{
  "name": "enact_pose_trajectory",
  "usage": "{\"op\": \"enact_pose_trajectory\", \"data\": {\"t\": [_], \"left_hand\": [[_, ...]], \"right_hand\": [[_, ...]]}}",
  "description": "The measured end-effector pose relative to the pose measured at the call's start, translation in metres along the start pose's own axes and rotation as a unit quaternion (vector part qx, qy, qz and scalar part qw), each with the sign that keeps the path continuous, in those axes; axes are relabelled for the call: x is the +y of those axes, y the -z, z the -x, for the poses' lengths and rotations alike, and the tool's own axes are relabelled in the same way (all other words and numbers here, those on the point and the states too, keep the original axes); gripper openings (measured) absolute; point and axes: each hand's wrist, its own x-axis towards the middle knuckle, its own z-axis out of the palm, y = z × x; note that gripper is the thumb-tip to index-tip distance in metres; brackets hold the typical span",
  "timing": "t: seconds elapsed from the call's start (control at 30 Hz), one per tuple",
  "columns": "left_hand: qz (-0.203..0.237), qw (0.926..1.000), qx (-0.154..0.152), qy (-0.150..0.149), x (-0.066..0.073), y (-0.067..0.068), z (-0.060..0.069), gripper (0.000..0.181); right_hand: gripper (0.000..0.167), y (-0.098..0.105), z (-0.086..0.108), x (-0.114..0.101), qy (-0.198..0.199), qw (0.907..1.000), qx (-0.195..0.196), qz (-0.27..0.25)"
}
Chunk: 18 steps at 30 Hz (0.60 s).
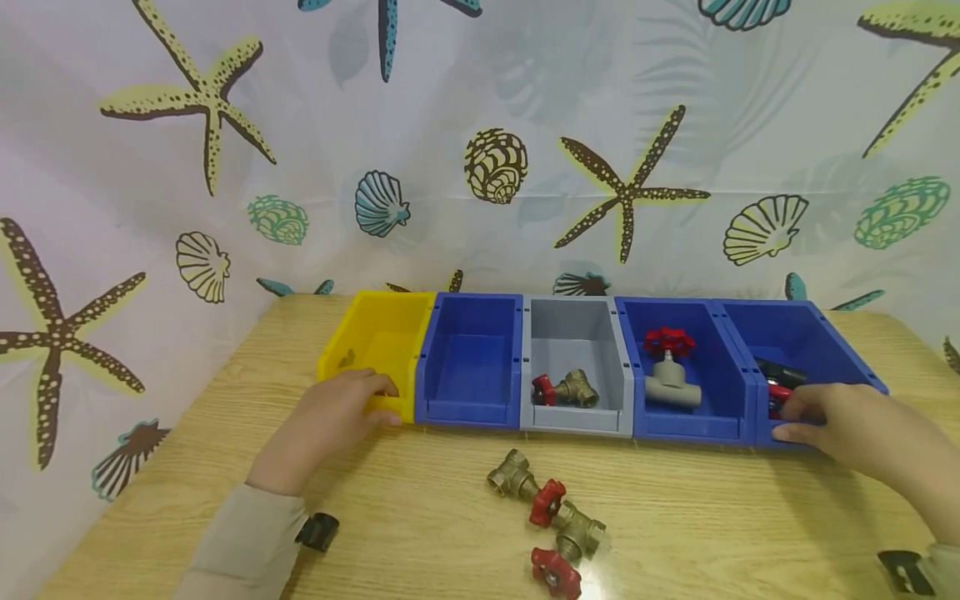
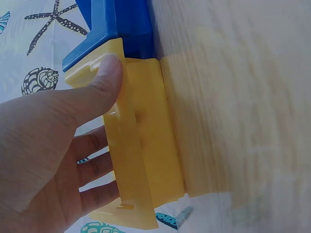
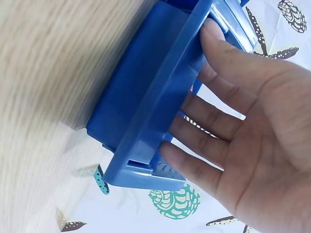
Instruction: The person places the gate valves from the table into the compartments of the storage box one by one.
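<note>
A row of joined bins stands along the back of the table. My left hand [image 1: 333, 421] grips the front wall of the yellow bin [image 2: 150, 131] at the left end, thumb outside and fingers over the lip. At the other end my right hand [image 1: 862, 421] holds the front wall of the rightmost blue bin [image 3: 141, 97] the same way. Inside that bin lie a black item [image 1: 782, 372] and a red part [image 1: 778, 398], partly hidden by my fingers. On the table between my arms rest two brass valves, one farther back [image 1: 513, 475] and one nearer [image 1: 577, 531], both with red handwheels.
Between the end bins sit a blue bin [image 1: 472, 405], a grey bin [image 1: 577, 421] holding a small brass valve [image 1: 576, 388], and another blue bin [image 1: 690, 427] with a grey pipe valve [image 1: 671, 387]. A patterned cloth [image 1: 450, 100] hangs behind the table [image 1: 420, 517].
</note>
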Motion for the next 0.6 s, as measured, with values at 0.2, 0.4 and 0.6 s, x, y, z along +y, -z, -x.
{"op": "enact_pose_trajectory", "data": {"t": [0.2, 0.4, 0.6], "left_hand": [[-0.028, 0.9995, -0.004, 0.012, 0.008, 0.004, 0.002, 0.032], [-0.103, 0.9944, 0.005, 0.023, 0.026, 0.014, 0.005, 0.040], [-0.116, 0.9922, 0.011, 0.045, 0.041, 0.030, 0.012, 0.043]], "right_hand": [[0.023, -0.003, -0.001, 0.001, 0.015, 0.9998, 0.004, -0.014], [0.024, -0.001, 0.000, -0.002, 0.017, 0.9997, 0.005, -0.019], [0.021, 0.001, 0.001, -0.004, 0.017, 0.9997, 0.010, -0.016]]}}
